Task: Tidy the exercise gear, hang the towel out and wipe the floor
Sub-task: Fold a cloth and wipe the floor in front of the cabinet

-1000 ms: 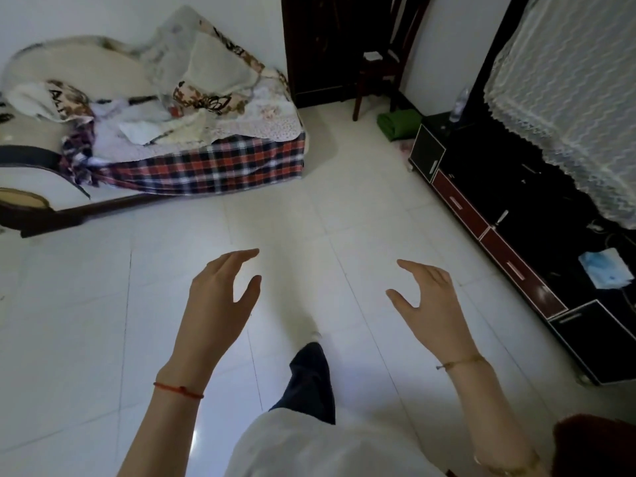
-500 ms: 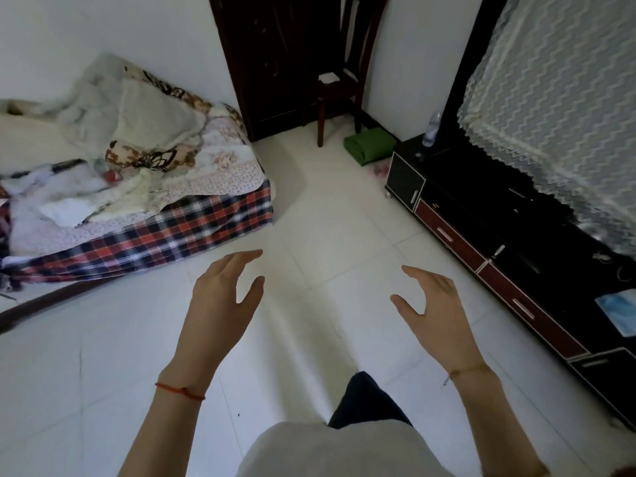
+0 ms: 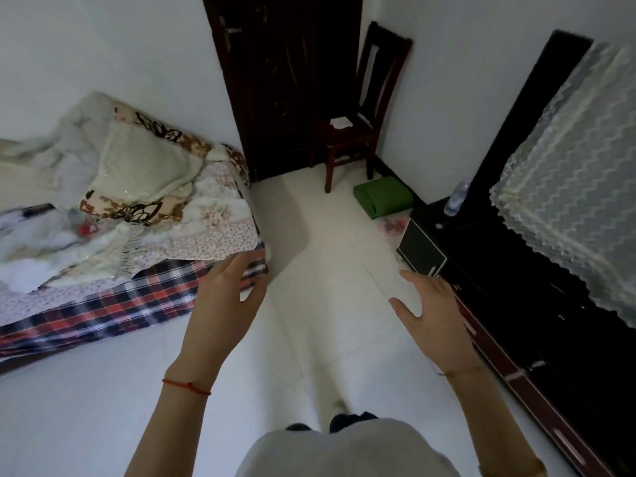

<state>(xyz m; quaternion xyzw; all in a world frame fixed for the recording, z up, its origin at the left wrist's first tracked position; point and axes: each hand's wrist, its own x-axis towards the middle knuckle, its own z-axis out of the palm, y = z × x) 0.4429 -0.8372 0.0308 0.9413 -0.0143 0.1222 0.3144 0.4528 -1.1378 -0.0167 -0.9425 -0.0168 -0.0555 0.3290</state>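
Both hands, left hand [image 3: 225, 301] and right hand [image 3: 432, 316], hang spread and empty; striding toward the green mat [image 3: 382, 197], a foot may slip on the glossy floor [image 3: 327, 270].

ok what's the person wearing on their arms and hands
Both forearms are bare, with no sleeves or gloves in view. The left hand has a thin red string bracelet knotted at the wrist. The right hand has a fine thin cord at its wrist and a gold-coloured band further up the forearm, at the frame's bottom edge.
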